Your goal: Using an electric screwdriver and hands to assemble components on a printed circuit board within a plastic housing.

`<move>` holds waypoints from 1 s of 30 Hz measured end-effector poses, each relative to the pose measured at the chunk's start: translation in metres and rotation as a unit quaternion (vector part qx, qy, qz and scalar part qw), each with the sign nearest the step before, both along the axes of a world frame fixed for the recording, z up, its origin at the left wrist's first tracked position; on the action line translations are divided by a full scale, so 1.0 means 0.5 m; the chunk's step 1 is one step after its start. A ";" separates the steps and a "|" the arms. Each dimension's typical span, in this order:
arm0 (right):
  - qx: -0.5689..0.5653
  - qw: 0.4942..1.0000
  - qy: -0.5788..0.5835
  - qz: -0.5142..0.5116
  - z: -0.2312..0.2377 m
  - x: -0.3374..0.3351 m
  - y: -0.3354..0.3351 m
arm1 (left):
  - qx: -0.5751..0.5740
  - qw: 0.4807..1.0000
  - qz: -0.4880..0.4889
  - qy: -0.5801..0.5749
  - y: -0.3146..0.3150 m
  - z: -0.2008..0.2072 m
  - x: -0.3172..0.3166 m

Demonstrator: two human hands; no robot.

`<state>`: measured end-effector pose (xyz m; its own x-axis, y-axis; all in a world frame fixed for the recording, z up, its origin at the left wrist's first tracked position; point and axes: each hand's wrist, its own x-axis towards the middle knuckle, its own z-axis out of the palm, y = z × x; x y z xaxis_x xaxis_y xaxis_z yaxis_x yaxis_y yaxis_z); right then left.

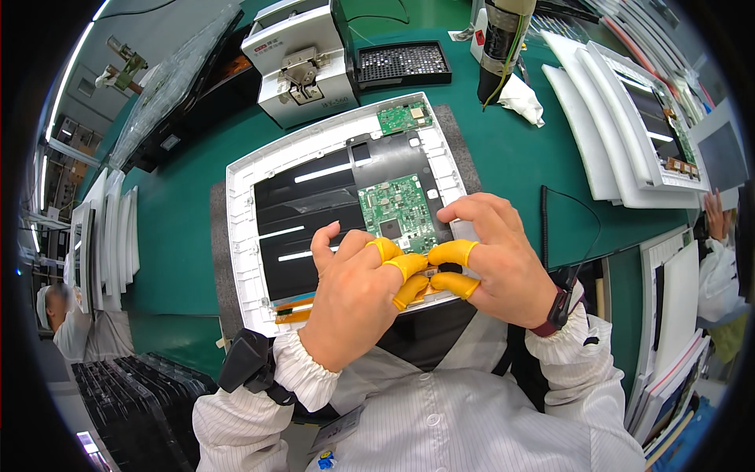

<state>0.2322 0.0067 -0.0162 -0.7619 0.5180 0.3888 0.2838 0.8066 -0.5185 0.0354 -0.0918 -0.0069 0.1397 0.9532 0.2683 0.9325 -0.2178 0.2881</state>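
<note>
A white display frame (244, 236) with a black back panel (291, 197) lies before me, holding a green circuit board (393, 206) and a smaller green board (405, 119) near its far edge. My left hand (346, 287) and my right hand (503, 267) meet at the near edge of the larger board. Yellow finger cots cover both thumbs and some fingers. Each hand is closed in a pinch, fingertips almost touching. Orange flat cable (295, 311) runs along the frame's near edge, and more orange shows beneath the fingertips. What they grip is mostly hidden.
Grey foam (226, 259) lies under the frame on the green table (181, 259). Behind stand a white machine (303, 63) and a black tray of small parts (403, 63). White panels (582, 126) are stacked right; a coiled black cord (544, 228) lies nearer.
</note>
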 end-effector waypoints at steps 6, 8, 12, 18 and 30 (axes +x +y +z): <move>-0.001 1.000 0.008 0.004 -0.003 0.000 0.002 | -0.004 1.000 -0.003 -0.007 0.002 0.000 0.002; -0.004 1.000 0.006 0.005 -0.003 0.001 0.001 | -0.006 1.000 -0.003 -0.005 0.003 0.001 0.002; -0.006 1.000 -0.006 0.009 -0.001 0.002 0.002 | -0.014 1.000 -0.005 0.002 0.003 0.004 0.000; -0.006 1.000 0.007 0.001 -0.006 0.000 0.001 | 0.009 1.000 -0.001 0.014 0.002 -0.007 -0.004; 0.044 0.999 0.016 -0.023 -0.007 -0.002 -0.002 | 0.091 0.995 -0.007 0.040 -0.005 -0.003 0.002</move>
<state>0.2312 0.0055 -0.0199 -0.7245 0.5157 0.4574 0.3072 0.8355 -0.4555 0.0365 -0.0942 -0.0081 0.1794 0.8875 0.4245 0.9474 -0.2721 0.1684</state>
